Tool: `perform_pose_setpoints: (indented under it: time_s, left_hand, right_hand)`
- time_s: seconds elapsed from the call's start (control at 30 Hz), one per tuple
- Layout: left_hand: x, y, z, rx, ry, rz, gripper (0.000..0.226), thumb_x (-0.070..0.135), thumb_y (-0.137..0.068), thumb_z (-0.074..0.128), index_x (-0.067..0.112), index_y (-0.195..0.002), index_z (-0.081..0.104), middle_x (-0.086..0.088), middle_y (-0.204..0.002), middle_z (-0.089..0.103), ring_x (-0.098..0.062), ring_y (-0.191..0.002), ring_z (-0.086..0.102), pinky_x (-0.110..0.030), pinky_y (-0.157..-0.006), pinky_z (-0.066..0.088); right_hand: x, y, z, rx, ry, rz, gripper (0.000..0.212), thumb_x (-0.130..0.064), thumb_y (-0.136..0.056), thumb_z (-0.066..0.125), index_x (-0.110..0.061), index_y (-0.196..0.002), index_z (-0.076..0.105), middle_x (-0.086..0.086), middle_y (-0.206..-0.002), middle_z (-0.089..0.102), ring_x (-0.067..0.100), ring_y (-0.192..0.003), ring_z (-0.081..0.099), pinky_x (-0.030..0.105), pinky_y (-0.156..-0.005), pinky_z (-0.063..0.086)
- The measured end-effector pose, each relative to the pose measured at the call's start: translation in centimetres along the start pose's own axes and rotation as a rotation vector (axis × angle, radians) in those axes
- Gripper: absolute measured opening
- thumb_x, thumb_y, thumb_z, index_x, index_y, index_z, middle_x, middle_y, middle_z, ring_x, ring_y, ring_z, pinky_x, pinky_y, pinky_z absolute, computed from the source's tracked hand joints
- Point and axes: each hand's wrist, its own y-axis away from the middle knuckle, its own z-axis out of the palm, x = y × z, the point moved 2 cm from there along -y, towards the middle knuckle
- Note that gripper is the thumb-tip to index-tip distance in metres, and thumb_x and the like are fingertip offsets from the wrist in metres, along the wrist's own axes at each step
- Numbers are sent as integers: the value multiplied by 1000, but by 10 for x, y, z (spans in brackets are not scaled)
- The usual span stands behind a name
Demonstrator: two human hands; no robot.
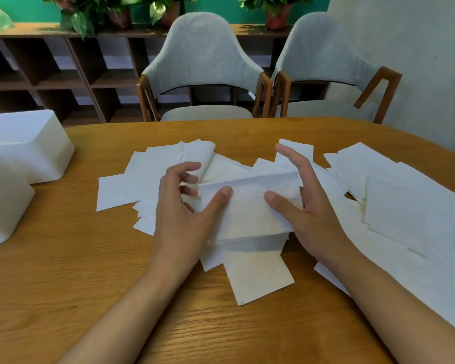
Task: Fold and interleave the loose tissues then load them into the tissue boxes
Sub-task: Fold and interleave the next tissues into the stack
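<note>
Both hands grasp the folded stack [250,206] between them: the left hand [181,214] sets its thumb on top, fingers [188,168] curled behind one end, and the right hand [310,203] clasps the other. Judged best: square the edges before loading. Loose tissues [410,206] lie beneath the fingers on the counter [90,285]. The 2 tissue boxes [29,145] left of them hide their openings.
</note>
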Motion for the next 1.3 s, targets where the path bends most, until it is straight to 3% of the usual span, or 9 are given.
perform_pose_setpoints:
  time_s: [0.17,0.27,0.37,0.47,0.63,0.8,0.9,1.1,1.3]
  left_hand:
    - [8,0,2,-284,245,-153,46,44,-91,70,46,-133,54,10,-102,75,-10,-94,73,-27,-71,60]
    - [6,2,3,-225,220,-86,48,31,-94,74,41,-136,52,4,-97,77,-11,-86,75,-21,-63,55]
    - [0,-1,1,-153,198,-41,54,30,-92,77,45,-136,49,3,-108,76,-17,-90,76,-27,-66,58]
    - [-2,-2,1,-152,181,-10,58,30,-90,79,46,-136,48,7,-112,74,-16,-91,75,-29,-67,59]
    - [4,2,1,-94,-173,300,64,34,-84,85,30,-137,50,10,-128,53,-7,-106,57,-12,-83,48]
    - [5,15,11,-525,-318,553,23,44,-86,83,30,-101,73,19,-94,59,-4,-86,58,-24,-70,51]
    - [1,22,19,-717,-364,478,19,42,-92,76,40,-112,74,22,-95,59,-6,-87,60,-27,-66,52]
    - [7,36,30,-873,-489,553,30,38,-106,57,48,-133,64,26,-124,48,11,-96,49,-10,-74,40]
    - [14,38,32,-899,-489,532,17,42,-104,60,44,-118,69,21,-117,44,0,-96,50,-22,-77,49]
  right_hand:
    - [1,-3,-5,9,-27,-8,64,-49,-85,63,-68,-135,29,-61,-132,23,-35,-123,19,24,-116,22]
    - [2,-3,-5,-27,-36,-9,66,-47,-87,69,-66,-136,30,-60,-131,24,-34,-121,25,9,-108,29]
    - [1,1,-6,-147,-87,2,52,-39,-90,69,-58,-133,49,-49,-130,42,-18,-120,44,10,-94,47]
    - [3,3,-6,-177,-25,0,28,-33,-92,68,-49,-115,68,-45,-122,55,-18,-116,46,1,-88,40]
    - [11,-2,-9,-85,50,67,30,-25,-95,67,-52,-109,69,-57,-107,52,-28,-110,42,-7,-80,35]
    - [14,-5,-11,-31,79,89,29,-26,-97,66,-51,-111,69,-44,-117,53,-28,-111,41,-3,-83,38]
    - [15,-6,-9,-26,77,75,29,-25,-96,66,-50,-111,69,-42,-118,54,-28,-111,41,-8,-80,35]
    - [15,-5,-7,-69,66,43,31,-23,-97,66,-50,-112,69,-51,-114,55,-22,-118,43,7,-95,38]
    - [14,-4,-5,-92,52,40,31,-21,-97,65,-48,-112,70,-49,-113,57,-19,-119,47,2,-94,34]
